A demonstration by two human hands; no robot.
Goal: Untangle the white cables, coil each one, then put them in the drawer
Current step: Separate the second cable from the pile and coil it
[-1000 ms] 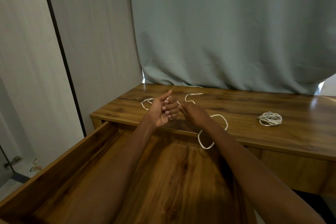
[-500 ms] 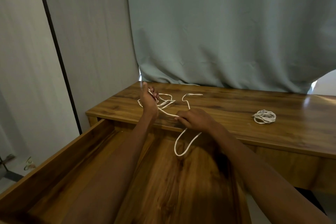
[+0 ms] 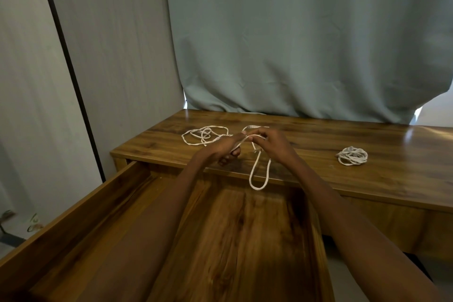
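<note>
Drawer (image 3: 73, 223) seemingly holds no cable; left hand (image 3: 220, 148) and right hand (image 3: 272, 141) pinch the loose cable (image 3: 257, 179) above it.

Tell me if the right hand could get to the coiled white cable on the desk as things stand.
Probably yes. The small coiled white cable lies alone on the wooden desk top, with bare wood between it and the right hand. That hand now holds the loose white cable, however.

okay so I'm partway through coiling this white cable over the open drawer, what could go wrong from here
The loose tangle on the desk is joined to the strand that your left hand and right hand grip; pulling may tighten it into a knot. The hanging loop could catch on the desk edge. The finished coil is untied and may spring open when moved to the drawer.
</note>
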